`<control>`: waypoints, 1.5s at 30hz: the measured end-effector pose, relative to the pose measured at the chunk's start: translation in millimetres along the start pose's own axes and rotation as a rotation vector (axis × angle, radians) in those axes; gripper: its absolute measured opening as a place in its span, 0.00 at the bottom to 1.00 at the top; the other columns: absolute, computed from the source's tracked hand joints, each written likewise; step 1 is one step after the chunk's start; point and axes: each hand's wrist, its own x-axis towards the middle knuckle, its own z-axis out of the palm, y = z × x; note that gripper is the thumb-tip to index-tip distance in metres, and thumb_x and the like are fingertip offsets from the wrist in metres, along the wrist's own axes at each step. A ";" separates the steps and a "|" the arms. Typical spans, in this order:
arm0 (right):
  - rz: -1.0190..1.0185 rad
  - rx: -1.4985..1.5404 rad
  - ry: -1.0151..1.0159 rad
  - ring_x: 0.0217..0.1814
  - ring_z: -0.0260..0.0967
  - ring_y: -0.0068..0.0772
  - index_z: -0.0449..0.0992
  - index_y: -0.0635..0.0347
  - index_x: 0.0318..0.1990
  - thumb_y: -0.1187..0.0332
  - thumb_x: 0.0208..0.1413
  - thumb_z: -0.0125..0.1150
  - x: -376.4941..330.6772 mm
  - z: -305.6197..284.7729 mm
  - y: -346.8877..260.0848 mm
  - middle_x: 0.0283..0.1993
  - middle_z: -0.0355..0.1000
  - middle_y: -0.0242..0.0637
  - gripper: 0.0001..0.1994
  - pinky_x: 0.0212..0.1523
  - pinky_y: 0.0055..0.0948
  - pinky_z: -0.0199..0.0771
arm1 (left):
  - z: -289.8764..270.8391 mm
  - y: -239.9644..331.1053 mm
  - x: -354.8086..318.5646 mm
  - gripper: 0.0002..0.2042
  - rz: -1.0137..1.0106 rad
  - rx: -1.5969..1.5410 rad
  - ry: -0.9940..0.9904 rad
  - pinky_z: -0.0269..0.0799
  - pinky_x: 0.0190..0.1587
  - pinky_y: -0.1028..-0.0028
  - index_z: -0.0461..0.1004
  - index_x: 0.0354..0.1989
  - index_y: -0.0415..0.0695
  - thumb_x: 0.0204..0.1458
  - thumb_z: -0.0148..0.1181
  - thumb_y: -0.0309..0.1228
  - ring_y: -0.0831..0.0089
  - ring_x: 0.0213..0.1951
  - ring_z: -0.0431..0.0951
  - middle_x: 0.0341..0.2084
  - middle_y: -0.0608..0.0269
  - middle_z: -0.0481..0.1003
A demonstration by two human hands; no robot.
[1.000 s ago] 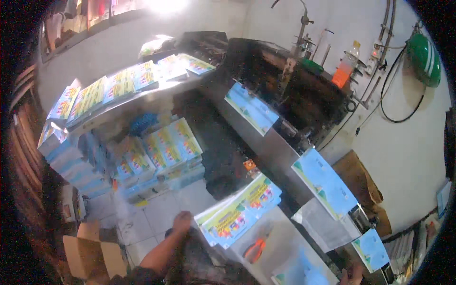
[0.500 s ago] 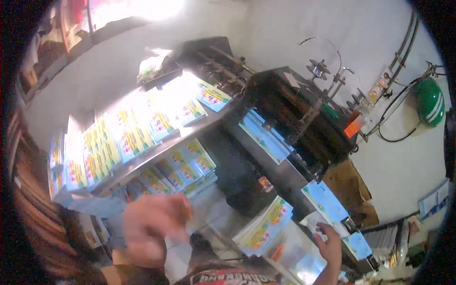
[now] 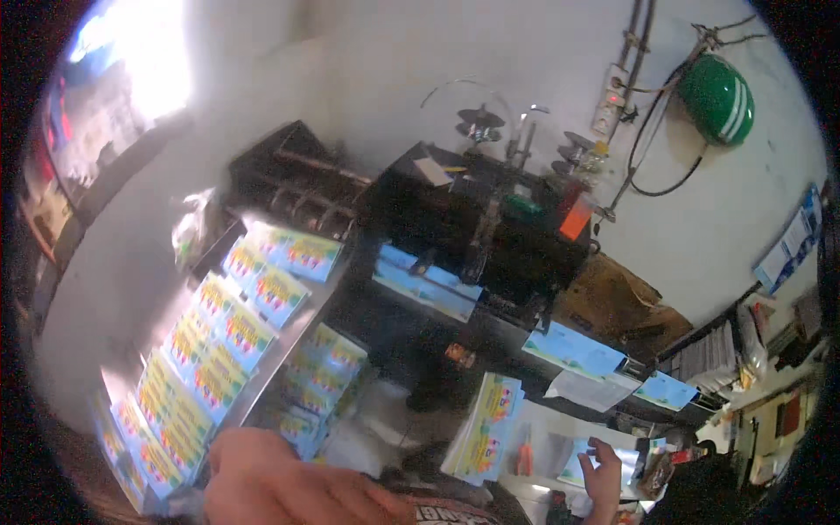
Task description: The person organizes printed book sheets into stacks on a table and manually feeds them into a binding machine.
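From the head view, my left hand (image 3: 262,477) sits low at the picture's bottom edge, blurred and close to the lens; I cannot tell how far its grip is open, and I see nothing in it. It is nearest the front end of the long metal surface (image 3: 293,325), where colourful printed sheets (image 3: 219,337) lie in overlapping rows.

My right hand (image 3: 604,477) is raised, fingers spread, its grip loose and empty, just beside a pale sheet (image 3: 584,462) on the tray (image 3: 547,429) at the lower right.

I judge I am between stacks, reaching to collect printed sheets. The next move calls for settling a hand flat on one pile.

By count: roughly ten sheets on the surface, one leaning stack (image 3: 486,429), three blue sheets at the black machine (image 3: 472,223).
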 end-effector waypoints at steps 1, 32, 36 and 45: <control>0.055 0.016 0.027 0.43 0.74 0.42 0.72 0.66 0.49 0.71 0.47 0.64 1.2 5.2 8.0 0.46 0.73 0.49 0.20 0.35 0.35 0.74 | -1.0 -8.7 3.9 0.12 0.008 0.034 0.097 0.68 0.33 0.69 0.77 0.38 0.42 0.54 0.59 0.38 0.65 0.32 0.75 0.32 0.58 0.77; 0.022 1.246 0.279 0.46 0.64 0.32 0.70 0.61 0.48 0.65 0.59 0.50 500.0 157.6 -377.0 0.46 0.67 0.35 0.13 0.48 0.33 0.64 | -684.6 -253.8 101.3 0.38 -0.998 0.795 0.650 0.73 0.35 0.66 0.73 0.45 0.36 0.55 0.37 0.65 0.67 0.30 0.76 0.31 0.58 0.78; 0.027 1.699 0.410 0.43 0.65 0.31 0.70 0.60 0.44 0.65 0.58 0.50 553.1 165.8 -385.1 0.40 0.69 0.34 0.11 0.45 0.33 0.65 | -687.8 -267.3 127.4 0.37 -0.986 0.700 0.489 0.69 0.33 0.65 0.73 0.44 0.41 0.54 0.36 0.66 0.66 0.27 0.75 0.29 0.57 0.77; -0.034 0.054 0.360 0.39 0.74 0.47 0.74 0.56 0.41 0.61 0.47 0.61 597.8 162.6 -397.0 0.36 0.75 0.42 0.14 0.40 0.42 0.74 | -685.2 -284.9 117.3 0.23 -0.926 -0.023 0.765 0.75 0.23 0.63 0.73 0.43 0.44 0.56 0.49 0.53 0.64 0.25 0.78 0.31 0.54 0.78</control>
